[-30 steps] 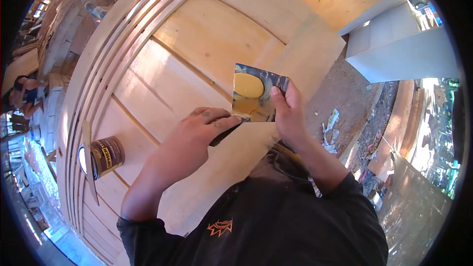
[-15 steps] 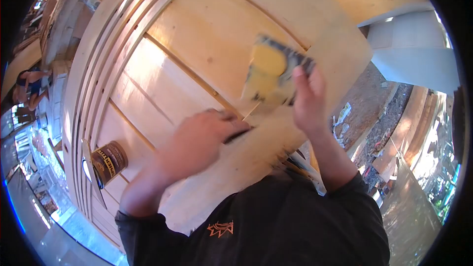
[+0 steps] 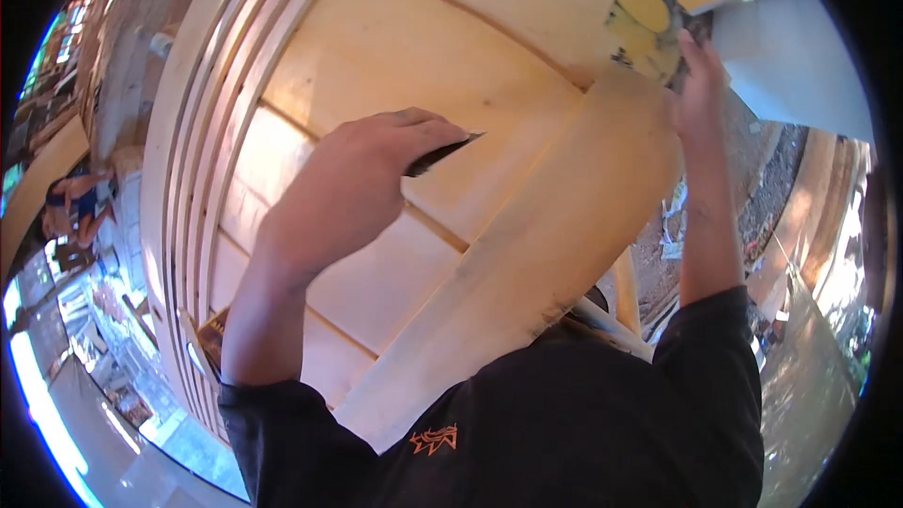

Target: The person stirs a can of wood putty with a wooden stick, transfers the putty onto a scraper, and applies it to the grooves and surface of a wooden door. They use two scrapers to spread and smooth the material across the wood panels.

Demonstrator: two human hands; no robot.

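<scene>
My left hand (image 3: 353,179) is closed around a dark, thin scraper (image 3: 440,155), whose pointed corner sticks out past my fingers over the wooden panel door (image 3: 414,56). Most of the scraper is hidden under the hand. Out at the upper right, my right hand (image 3: 701,85) grips a flat palette (image 3: 649,23) by its dark edge. Yellow paste and dark smears cover the palette, which is held above the door's far right corner. Grooves run between the door's pale panels, and a broad plain board lies along the side nearest my body.
A brown can (image 3: 212,337) stands at the left, mostly hidden by my left forearm. Several stacked slats (image 3: 221,66) edge the door's left side. Another person (image 3: 80,207) sits low at the far left. Planks (image 3: 800,198) and rubble lie on the right.
My left hand has moved up and away from the near board, scraper still held. The right hand has carried the palette up and to the right. The view has shifted slightly.
</scene>
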